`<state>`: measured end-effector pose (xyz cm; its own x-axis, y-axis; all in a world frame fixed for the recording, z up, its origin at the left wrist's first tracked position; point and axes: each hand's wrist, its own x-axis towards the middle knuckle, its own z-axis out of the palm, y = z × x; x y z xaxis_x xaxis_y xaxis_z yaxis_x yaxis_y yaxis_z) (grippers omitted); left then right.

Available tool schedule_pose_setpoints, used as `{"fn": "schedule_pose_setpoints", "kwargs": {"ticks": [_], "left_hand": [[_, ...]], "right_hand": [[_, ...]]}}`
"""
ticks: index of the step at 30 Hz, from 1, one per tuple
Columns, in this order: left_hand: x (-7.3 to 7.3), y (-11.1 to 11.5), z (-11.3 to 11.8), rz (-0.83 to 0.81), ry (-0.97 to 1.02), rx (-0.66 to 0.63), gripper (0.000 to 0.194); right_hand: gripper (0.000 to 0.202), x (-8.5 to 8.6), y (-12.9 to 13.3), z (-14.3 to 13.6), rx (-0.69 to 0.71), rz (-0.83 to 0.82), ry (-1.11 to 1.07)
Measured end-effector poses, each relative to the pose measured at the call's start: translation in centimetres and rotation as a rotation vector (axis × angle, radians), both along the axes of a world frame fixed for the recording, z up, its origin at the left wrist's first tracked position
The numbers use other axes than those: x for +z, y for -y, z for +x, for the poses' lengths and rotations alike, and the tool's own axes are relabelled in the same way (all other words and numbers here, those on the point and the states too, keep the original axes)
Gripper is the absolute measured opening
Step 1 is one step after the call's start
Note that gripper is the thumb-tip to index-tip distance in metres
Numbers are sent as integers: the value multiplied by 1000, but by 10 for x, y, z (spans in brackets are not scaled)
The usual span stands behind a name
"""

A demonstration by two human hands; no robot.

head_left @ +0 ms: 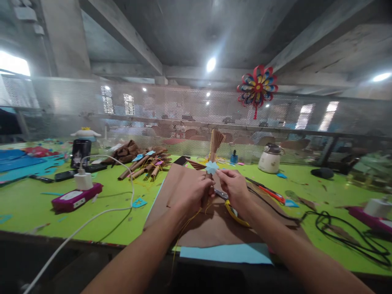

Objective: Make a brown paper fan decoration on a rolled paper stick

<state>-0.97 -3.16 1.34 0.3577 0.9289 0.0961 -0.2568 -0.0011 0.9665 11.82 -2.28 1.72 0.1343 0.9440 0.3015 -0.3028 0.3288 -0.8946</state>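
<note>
My left hand [196,188] is closed around the lower stem of a brown paper craft, whose pleated fan-like piece [217,142] rises above the fist. A second folded brown piece [195,164] sticks out to the left. At the front of the craft sits a light-blue paper flower [211,167]. The thumb and forefinger of my right hand [233,183] pinch the flower's right edge. Yellow string [185,223] hangs below my left fist. Scissors with yellow handles [238,217] lie under my right hand, partly hidden, on brown paper sheets [180,185].
Left stand a purple power strip [69,201] with a white cable [101,211] and a pile of brown paper rolls [153,165]. To the right are an orange utility knife [272,194], a white jug [269,159] and a coiled black cable [346,234]. Perforated panels [183,102] rise behind.
</note>
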Motion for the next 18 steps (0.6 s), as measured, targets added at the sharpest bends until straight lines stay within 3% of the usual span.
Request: {"fn": "schedule_pose_setpoints", "kwargs": {"ticks": [18], "left_hand": [[-5, -7, 4, -42, 167, -70, 25]], "right_hand": [[36, 0, 2, 0, -39, -13, 34]]}}
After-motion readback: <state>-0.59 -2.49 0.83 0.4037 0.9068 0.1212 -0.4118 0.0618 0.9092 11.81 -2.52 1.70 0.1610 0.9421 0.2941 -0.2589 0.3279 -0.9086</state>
